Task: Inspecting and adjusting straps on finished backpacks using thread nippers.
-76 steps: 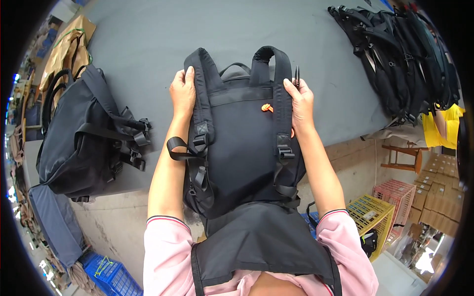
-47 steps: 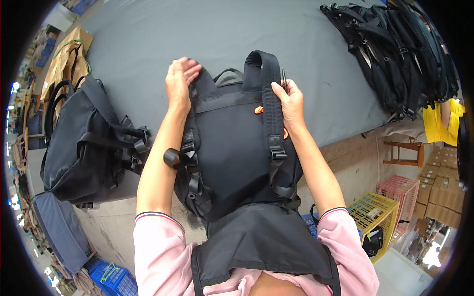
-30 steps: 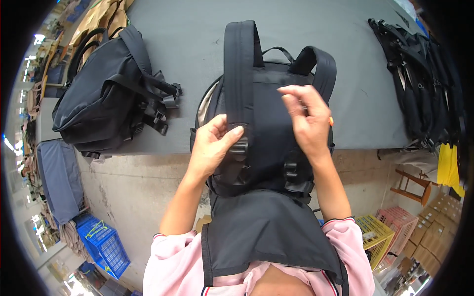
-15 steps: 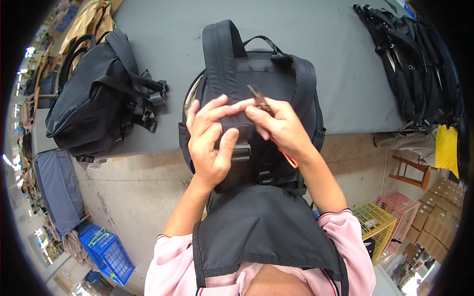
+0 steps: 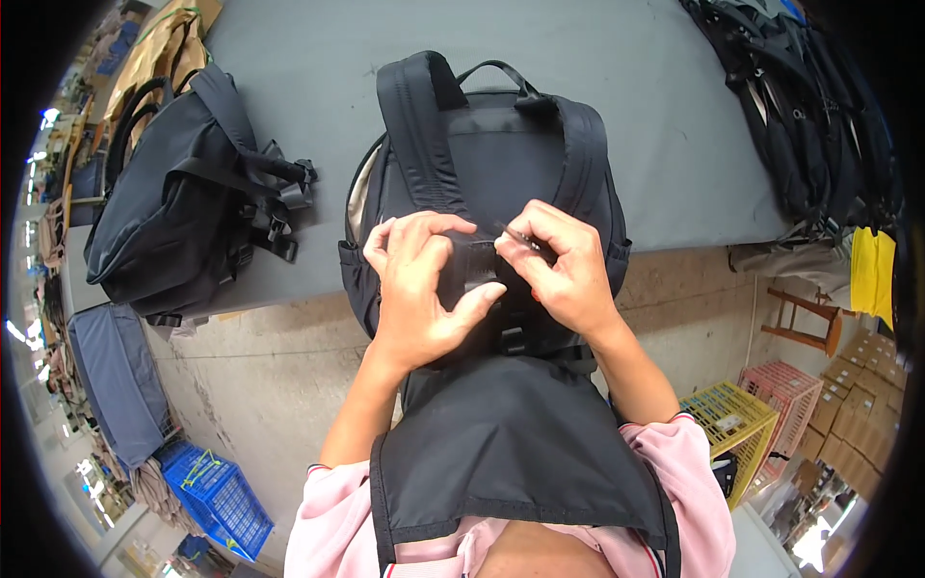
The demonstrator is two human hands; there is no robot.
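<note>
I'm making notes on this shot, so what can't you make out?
Head view:
Slim dark tool: exact type unclear; blurred, partly covered by the right hand.
Black backpack: lower end hidden by the black apron.
Stacked black bags: can't be counted; overlapping, cut off by the upper edge.

Grey-topped table (image 5: 665, 125); stained concrete floor (image 5: 255, 385); wooden stool (image 5: 833, 330) at right.

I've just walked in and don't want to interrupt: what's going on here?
A person is handling a black backpack at the edge of a grey table. The right hand holds a slim dark tool near the lower end of the left shoulder strap. The left hand curves around that end; its exact contact is unclear. Another bag sits to the left.
</note>
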